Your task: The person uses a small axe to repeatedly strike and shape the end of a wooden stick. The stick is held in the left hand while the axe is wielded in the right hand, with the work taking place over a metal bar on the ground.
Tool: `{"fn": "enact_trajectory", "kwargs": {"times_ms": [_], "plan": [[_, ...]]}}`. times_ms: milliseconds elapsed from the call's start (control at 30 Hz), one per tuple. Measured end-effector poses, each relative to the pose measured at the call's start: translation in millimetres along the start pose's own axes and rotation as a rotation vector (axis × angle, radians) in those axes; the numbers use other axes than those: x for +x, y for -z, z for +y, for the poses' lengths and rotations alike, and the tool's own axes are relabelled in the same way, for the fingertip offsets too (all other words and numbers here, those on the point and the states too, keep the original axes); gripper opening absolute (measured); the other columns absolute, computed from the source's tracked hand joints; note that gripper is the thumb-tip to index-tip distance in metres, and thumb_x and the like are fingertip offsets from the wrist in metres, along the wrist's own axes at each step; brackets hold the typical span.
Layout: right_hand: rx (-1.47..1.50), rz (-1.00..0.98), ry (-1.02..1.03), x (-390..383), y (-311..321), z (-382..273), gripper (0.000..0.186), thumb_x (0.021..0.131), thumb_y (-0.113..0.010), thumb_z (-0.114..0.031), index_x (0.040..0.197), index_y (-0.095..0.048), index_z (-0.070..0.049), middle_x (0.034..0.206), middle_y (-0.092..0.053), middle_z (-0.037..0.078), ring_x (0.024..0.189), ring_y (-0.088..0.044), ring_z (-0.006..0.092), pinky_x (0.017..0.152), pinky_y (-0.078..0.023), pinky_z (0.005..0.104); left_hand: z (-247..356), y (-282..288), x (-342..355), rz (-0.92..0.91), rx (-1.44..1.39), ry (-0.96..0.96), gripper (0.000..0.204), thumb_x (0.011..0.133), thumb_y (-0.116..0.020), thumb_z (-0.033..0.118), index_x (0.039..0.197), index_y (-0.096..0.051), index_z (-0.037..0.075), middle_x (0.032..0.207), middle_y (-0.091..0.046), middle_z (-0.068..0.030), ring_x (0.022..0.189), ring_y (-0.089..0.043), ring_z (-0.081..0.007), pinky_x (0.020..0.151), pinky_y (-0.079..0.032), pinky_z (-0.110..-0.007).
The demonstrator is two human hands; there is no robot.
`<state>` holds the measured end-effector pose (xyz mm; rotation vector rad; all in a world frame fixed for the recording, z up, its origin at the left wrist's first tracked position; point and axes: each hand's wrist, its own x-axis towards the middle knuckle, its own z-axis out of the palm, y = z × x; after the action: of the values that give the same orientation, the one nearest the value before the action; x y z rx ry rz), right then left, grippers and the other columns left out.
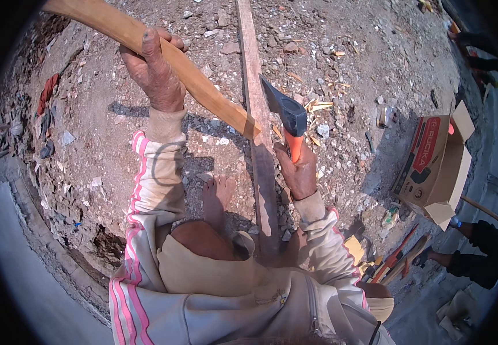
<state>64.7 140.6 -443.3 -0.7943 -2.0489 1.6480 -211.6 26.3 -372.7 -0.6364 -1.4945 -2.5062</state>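
Observation:
My left hand (pixel 154 69) is closed around a curved, light brown wooden piece (pixel 191 72), which slants down to the right with its lower tip over a long narrow plank (pixel 265 195). The plank runs lengthwise down the middle of the view, between my bare feet (pixel 219 195). My right hand (pixel 298 172) grips the orange handle of an axe (pixel 288 109) just right of the plank. The black head is raised beside the plank, its blade edge toward the wood tip's side. Pale wood chips (pixel 318 106) lie on the ground behind it.
Rubble-strewn dirt (pixel 93 103) surrounds me. An open cardboard box (pixel 444 172) stands at right, near other people's legs (pixel 482 253). Long tools or sticks (pixel 398 259) lie at lower right. A concrete strip (pixel 30 241) curves along the left, and a red cloth (pixel 47 92) lies nearby.

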Motion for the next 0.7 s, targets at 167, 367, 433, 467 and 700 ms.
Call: {"fn": "enact_trajectory", "kwargs": {"times_ms": [167, 367, 433, 467, 700], "plan": [[-0.293, -0.151, -0.089, -56.3, 12.9, 64.1, 0.032, 0.086, -0.073, -0.02, 0.115, -0.069, -0.004, 0.087, -0.069, 0.018, 0.079, -0.07, 0.0324, 0.073, -0.053, 0.0409, 38.2, -12.5, -16.4, 0.033, -0.073, 0.084, 0.049, 0.1, -0.057, 0.051, 0.122, -0.049, 0.009, 0.094, -0.06, -0.0097, 0.078, -0.061, -0.0219, 0.071, -0.053, -0.038], [-0.196, -0.181, -0.226, -73.7, 10.6, 5.2, 0.034, 0.089, -0.072, -0.023, 0.116, -0.066, -0.002, 0.08, -0.065, 0.013, 0.074, -0.064, 0.0243, 0.07, -0.051, 0.0393, 98.3, -14.0, -17.3, 0.112, -0.03, 0.132, 0.053, 0.098, -0.062, 0.052, 0.119, -0.052, 0.004, 0.099, -0.063, -0.013, 0.086, -0.066, -0.0253, 0.078, -0.055, -0.039], [-0.17, -0.148, -0.242, -77.9, 11.0, -5.9, 0.035, 0.09, -0.072, -0.023, 0.116, -0.065, -0.001, 0.082, -0.064, 0.012, 0.074, -0.063, 0.0223, 0.07, -0.051, 0.0385, 104.1, -15.9, -12.8, 0.05, -0.044, 0.065, 0.047, 0.096, -0.069, 0.043, 0.118, -0.051, 0.005, 0.099, -0.063, -0.013, 0.085, -0.067, -0.0245, 0.077, -0.056, -0.039], [-0.157, -0.127, -0.248, -78.7, 13.1, -9.8, 0.034, 0.091, -0.072, -0.022, 0.116, -0.064, -0.001, 0.084, -0.064, 0.012, 0.074, -0.061, 0.0212, 0.07, -0.051, 0.0381, 103.2, -19.4, -10.6, 0.016, -0.056, 0.035, 0.046, 0.095, -0.073, 0.039, 0.117, -0.05, 0.005, 0.099, -0.063, -0.013, 0.085, -0.068, -0.0241, 0.077, -0.056, -0.038], [-0.147, -0.075, -0.069, -55.1, 15.2, -112.7, 0.032, 0.094, -0.07, -0.016, 0.119, -0.061, 0.001, 0.083, -0.064, 0.012, 0.072, -0.06, 0.0191, 0.067, -0.05, 0.0362, 99.2, -32.3, -4.6, -0.126, -0.033, 0.036, 0.038, 0.091, -0.076, 0.017, 0.115, -0.05, 0.006, 0.088, -0.061, -0.0077, 0.07, -0.059, -0.0147, 0.066, -0.053, -0.03]]}}
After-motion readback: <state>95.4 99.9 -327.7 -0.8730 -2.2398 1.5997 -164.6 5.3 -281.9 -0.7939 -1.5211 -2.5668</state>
